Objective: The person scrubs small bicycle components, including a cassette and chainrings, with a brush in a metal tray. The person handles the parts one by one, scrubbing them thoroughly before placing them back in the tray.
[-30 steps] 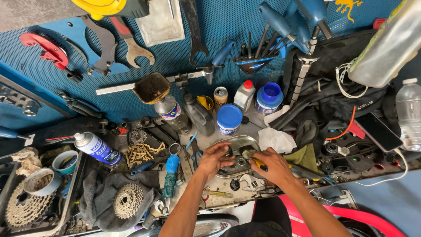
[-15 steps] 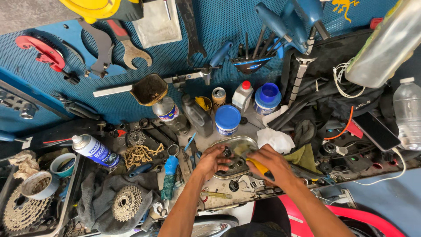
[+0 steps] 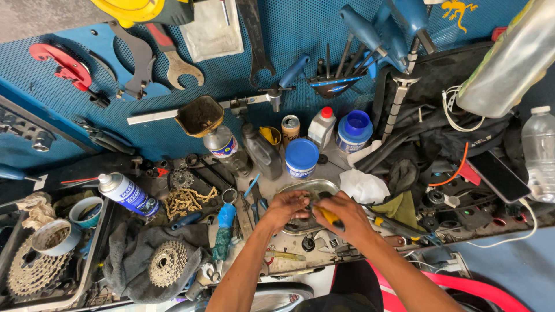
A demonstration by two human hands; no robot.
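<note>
Both hands are still working over the oval metal tray (image 3: 324,186), barely shifted; the right hand (image 3: 341,218) is gripping a yellow-handled tool (image 3: 328,215), while the left hand (image 3: 284,208) is curling around something hidden. Behind are standing a blue-lidded tub (image 3: 302,157) and dark bottle (image 3: 261,151); a white rag (image 3: 363,186) is lying just beside.
</note>
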